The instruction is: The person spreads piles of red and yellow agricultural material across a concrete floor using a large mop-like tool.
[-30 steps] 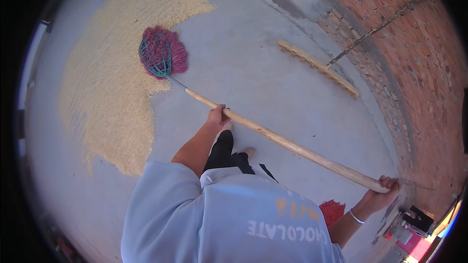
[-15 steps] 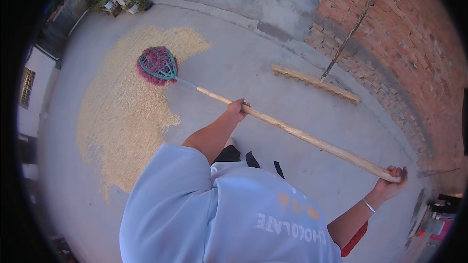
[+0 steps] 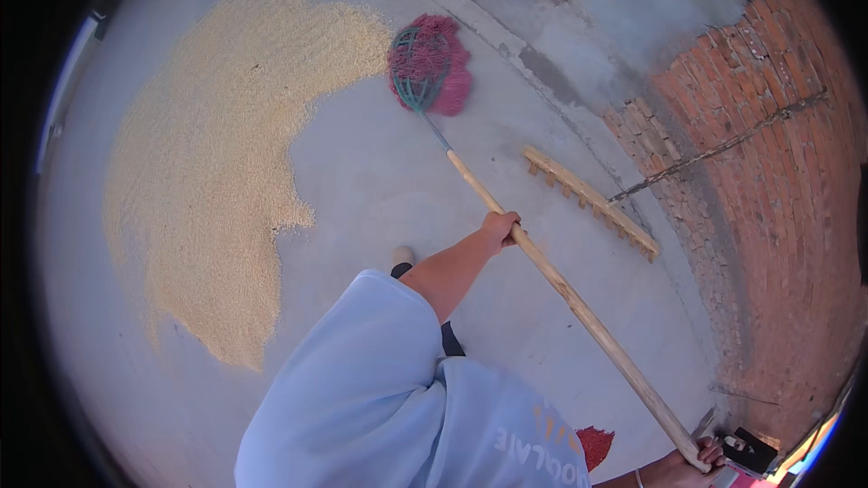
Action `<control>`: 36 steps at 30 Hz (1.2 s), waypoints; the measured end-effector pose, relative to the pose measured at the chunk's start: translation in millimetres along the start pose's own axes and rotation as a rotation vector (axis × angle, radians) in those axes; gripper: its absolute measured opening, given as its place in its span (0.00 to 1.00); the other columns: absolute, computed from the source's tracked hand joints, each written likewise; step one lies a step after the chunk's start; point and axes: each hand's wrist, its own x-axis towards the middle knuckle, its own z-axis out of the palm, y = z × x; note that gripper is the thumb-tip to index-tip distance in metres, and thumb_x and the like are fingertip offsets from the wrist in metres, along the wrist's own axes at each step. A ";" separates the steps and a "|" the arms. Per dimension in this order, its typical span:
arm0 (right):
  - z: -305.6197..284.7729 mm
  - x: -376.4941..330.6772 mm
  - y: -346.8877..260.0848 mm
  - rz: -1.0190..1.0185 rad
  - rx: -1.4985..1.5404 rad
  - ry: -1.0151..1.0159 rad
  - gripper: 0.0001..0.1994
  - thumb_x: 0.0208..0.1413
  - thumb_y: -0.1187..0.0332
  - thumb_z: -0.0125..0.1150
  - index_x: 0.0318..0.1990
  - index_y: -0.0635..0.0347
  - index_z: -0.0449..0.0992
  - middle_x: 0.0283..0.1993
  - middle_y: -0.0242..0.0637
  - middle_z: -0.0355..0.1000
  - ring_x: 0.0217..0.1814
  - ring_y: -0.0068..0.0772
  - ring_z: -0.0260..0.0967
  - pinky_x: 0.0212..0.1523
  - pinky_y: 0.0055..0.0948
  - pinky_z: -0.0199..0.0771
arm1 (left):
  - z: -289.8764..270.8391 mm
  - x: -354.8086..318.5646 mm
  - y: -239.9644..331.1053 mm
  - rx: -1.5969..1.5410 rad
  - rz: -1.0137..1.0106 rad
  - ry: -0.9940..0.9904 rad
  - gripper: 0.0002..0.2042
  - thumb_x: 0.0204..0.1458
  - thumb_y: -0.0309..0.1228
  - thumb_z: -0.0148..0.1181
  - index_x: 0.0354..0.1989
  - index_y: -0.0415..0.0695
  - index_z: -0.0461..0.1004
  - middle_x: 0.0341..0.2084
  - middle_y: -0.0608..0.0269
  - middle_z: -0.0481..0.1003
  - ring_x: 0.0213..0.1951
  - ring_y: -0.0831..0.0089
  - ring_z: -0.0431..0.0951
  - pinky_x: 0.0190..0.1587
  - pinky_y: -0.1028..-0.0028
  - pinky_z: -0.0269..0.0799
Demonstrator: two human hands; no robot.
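My left hand (image 3: 500,229) is closed around the middle of a long wooden handle. Near the handle's lower right end, my right hand (image 3: 710,452) grips it, partly cut by the picture's bottom edge. The handle belongs to a broom (image 3: 579,307) whose head is a teal ribbed cage with shaggy pink bristles. That head rests on the concrete, just past the right-hand edge of a wide layer of pale yellow grain (image 3: 208,154).
A wooden toothed rake (image 3: 592,203) lies right of the broom, its thin dark pole against the brick wall (image 3: 759,154). Something red (image 3: 594,445) shows beside my shirt. Assorted items (image 3: 750,452) sit at the lower right. A shoe (image 3: 403,256) shows below my left arm.
The broom head has moved right, off the grain and onto bare concrete. Both hands keep hold of the handle, which now slants more steeply. The view has shifted and turned.
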 end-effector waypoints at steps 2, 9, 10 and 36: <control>14.4 12.4 10.4 0.113 0.037 -0.215 0.07 0.49 0.62 0.43 0.22 0.48 0.61 0.16 0.23 0.55 0.15 0.18 0.54 0.23 0.24 0.61 | -36.7 0.2 23.3 -0.026 0.005 0.013 0.09 0.43 0.28 0.50 0.29 0.35 0.64 0.23 0.56 0.68 0.22 0.68 0.73 0.25 0.71 0.74; 156.8 -5.2 103.2 0.257 0.145 -0.229 0.11 0.53 0.70 0.38 0.20 0.57 0.58 0.12 0.27 0.46 0.10 0.17 0.43 0.18 0.14 0.54 | -145.7 -32.1 100.2 -0.219 0.168 0.289 0.10 0.43 0.31 0.50 0.30 0.37 0.65 0.24 0.58 0.68 0.25 0.69 0.72 0.28 0.70 0.73; 173.7 -14.9 113.7 0.269 0.107 -0.197 0.11 0.54 0.69 0.36 0.20 0.56 0.58 0.12 0.27 0.47 0.11 0.16 0.44 0.18 0.15 0.55 | -165.4 -32.6 102.5 -0.229 0.176 0.315 0.10 0.43 0.31 0.50 0.30 0.37 0.65 0.25 0.58 0.68 0.26 0.68 0.72 0.28 0.70 0.73; 77.7 73.7 84.6 0.089 0.256 0.041 0.07 0.49 0.61 0.41 0.24 0.49 0.61 0.15 0.24 0.56 0.13 0.18 0.53 0.16 0.18 0.59 | 101.1 73.8 160.1 0.073 0.066 0.009 0.07 0.45 0.28 0.49 0.26 0.36 0.65 0.22 0.57 0.68 0.23 0.67 0.72 0.26 0.69 0.74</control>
